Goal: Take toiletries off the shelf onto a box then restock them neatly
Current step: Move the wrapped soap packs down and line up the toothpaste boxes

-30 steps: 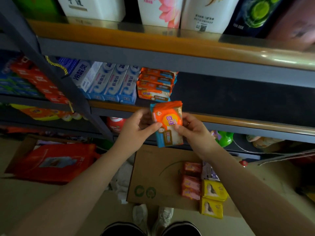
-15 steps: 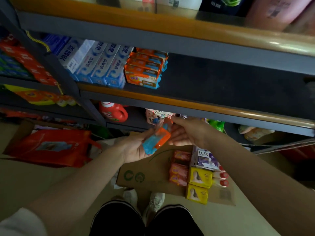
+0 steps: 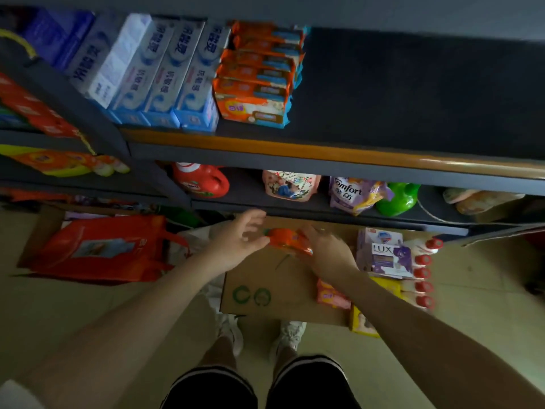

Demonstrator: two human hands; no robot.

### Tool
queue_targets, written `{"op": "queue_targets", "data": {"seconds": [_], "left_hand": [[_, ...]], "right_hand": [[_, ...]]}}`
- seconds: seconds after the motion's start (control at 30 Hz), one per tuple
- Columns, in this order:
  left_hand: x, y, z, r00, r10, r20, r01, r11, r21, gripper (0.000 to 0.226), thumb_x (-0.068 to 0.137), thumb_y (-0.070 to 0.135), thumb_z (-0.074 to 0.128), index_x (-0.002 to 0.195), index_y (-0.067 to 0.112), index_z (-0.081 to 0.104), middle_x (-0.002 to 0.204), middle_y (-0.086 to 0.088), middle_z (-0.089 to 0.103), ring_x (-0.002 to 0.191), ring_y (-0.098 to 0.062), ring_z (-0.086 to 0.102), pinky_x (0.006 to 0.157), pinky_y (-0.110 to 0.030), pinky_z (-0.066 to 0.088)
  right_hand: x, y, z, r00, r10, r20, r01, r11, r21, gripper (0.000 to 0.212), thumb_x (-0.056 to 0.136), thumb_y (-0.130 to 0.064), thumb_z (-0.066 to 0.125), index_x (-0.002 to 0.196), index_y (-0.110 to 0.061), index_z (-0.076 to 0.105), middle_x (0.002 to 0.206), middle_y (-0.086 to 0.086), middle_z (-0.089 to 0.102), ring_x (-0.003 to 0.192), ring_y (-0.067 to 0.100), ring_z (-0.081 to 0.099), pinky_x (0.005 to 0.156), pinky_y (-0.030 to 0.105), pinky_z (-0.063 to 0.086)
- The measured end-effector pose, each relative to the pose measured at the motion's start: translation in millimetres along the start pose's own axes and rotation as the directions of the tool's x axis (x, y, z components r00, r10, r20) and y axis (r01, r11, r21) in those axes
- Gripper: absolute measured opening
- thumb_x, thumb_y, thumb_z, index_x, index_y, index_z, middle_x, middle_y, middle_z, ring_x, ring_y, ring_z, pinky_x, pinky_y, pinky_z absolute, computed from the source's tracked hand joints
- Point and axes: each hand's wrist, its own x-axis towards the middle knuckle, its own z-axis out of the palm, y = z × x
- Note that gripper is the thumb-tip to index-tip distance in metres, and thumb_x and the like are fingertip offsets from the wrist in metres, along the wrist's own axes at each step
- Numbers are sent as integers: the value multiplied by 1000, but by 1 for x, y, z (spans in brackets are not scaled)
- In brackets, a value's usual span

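Observation:
An orange and blue soap pack (image 3: 286,241) is low over the brown cardboard box (image 3: 265,278) on the floor. My right hand (image 3: 328,252) grips its right end from above. My left hand (image 3: 239,240) has its fingers spread, and its fingertips touch the pack's left end. The picture is blurred around the hands. A stack of the same orange packs (image 3: 256,79) sits on the middle shelf beside blue and white toothpaste boxes (image 3: 165,72). To the right of that stack the dark shelf mat (image 3: 413,93) is bare.
On the box lie LUX soap boxes (image 3: 383,256), pink soap bars (image 3: 331,296), yellow boxes (image 3: 363,323) and several red-capped bottles (image 3: 424,274). The lower shelf holds a red detergent jug (image 3: 200,181), refill pouches (image 3: 354,193) and a green bottle (image 3: 398,199). A red bag (image 3: 100,249) lies left.
Both hands have brought the orange pack down from shelf height to just above the box. My left hand's fingers have opened off it. The camera has tipped downward.

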Motion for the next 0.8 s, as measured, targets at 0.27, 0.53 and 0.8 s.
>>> {"op": "queue_targets", "data": {"seconds": [0.27,0.53,0.8], "left_hand": [[26,-44,-30,990,139,-18,-124,924,361,27,95,23,50,122,25,52,113,18,45,90,12,42,72,7,31],[46,-39,-46,942,334,16,-307,846,435,26,93,18,52,118,22,57,117,16,51,98,15,44,82,3,31],[38,-8,-72,799,597,-74,-431,654,622,31,91,21,47,116,8,58,121,-3,54,113,-7,43,95,-6,25]], "right_hand": [[66,15,91,982,145,122,-114,965,-235,32,92,-14,42,124,-18,45,126,6,53,119,28,46,97,35,34],[77,45,112,956,248,158,-190,931,-313,28,93,-11,38,119,-15,47,125,6,53,119,26,46,95,34,37],[63,23,57,984,175,-15,-175,984,19,42,86,-32,62,123,-16,50,121,7,56,114,29,51,88,37,42]]}}
